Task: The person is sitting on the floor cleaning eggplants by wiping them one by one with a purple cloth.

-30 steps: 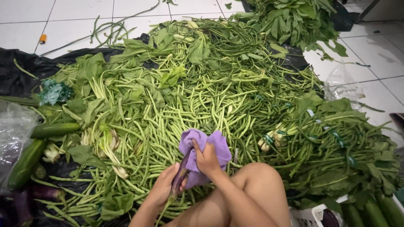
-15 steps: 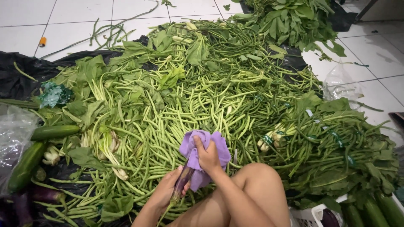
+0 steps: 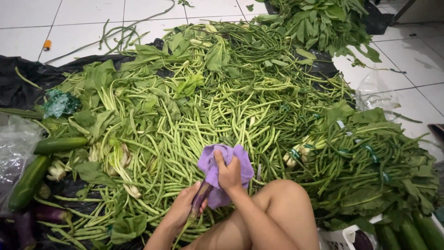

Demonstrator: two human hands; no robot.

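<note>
while the person sits on the tiled floor (image 3: 83,18) with one bare knee (image 3: 286,203) raised, both hands meet just in front of it. the right hand (image 3: 229,175) is closed around a bunched purple cloth (image 3: 217,166), fingers curled over the top of the fabric and pressing it down. the left hand (image 3: 185,210) is closed around a slim purple eggplant (image 3: 200,200), thumb along its side; the upper end of the eggplant disappears under the cloth, and its green stem points down past the wrist. cloth and eggplant touch, at the near edge of a broad heap of long green beans (image 3: 212,115) spread over black plastic sheeting (image 3: 23,78). leafy greens (image 3: 370,157) tied in bundles lie to the right of the heap, more leafy greens (image 3: 323,23) at top right. two dark cucumbers (image 3: 41,157) lie at far left beside a clear plastic bag (image 3: 14,139).
</note>
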